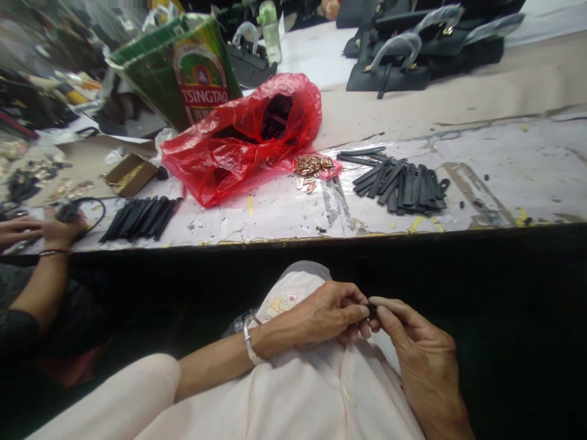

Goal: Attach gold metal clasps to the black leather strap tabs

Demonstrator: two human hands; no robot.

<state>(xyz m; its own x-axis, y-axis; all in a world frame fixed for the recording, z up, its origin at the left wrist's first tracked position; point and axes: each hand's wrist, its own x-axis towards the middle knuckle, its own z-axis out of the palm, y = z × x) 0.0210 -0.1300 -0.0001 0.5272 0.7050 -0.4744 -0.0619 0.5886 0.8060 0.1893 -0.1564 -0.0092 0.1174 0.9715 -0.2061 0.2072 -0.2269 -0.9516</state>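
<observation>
Over my lap, my left hand point(337, 311) and my right hand point(413, 342) meet at the fingertips. Both pinch a small black piece, probably a strap point(372, 310), mostly covered by my fingers. On the table edge ahead lies a fanned pile of black straps point(413, 186), with a few more strips behind it. Left of that pile is a small heap of gold-coloured metal fittings point(312, 166), beside a red plastic bag point(229, 146) with its mouth open and dark contents inside.
A co-worker's hands point(62, 226) work at the far left, near a row of black strips point(140, 218) and a small cardboard box point(131, 174). Behind stand a green Tsingtao bag point(151, 70), a bottle point(270, 33) and several black handbags point(389, 61). The table edge point(275, 241) crosses before my knees.
</observation>
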